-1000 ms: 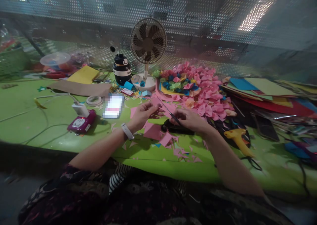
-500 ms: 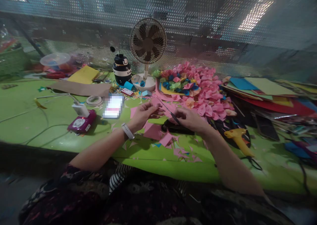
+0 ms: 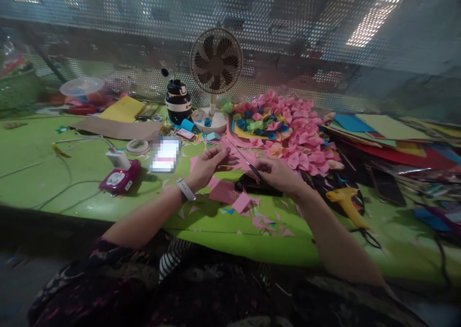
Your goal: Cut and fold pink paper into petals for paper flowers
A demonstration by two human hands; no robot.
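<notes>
Scissors (image 3: pixel 254 169) with dark handles sit in my right hand (image 3: pixel 274 174), their blades pointing up and left toward my left hand (image 3: pixel 212 166). The fingers of my left hand are pinched on a small piece of pink paper, whose edges blend with the pink paper behind it. A white band (image 3: pixel 186 190) circles the left wrist. Beneath the hands lie pink paper squares (image 3: pixel 221 191), and a black object (image 3: pixel 264 186) is partly covered by my right hand. Pink, green and blue paper scraps (image 3: pixel 266 224) are scattered near the table edge.
Behind the hands rises a heap of folded pink paper pieces (image 3: pixel 300 130). A fan (image 3: pixel 216 63) and a dark jug (image 3: pixel 178 103) stand at the back. A yellow glue gun (image 3: pixel 346 207) lies right; a phone (image 3: pixel 165 155) and purple power socket (image 3: pixel 120 177) lie left. Paper sheets (image 3: pixel 389 125) are stacked right.
My left fingers have shifted slightly near the scissor tips. The scissors and my right hand stay nearly in place; the whole view has moved a little.
</notes>
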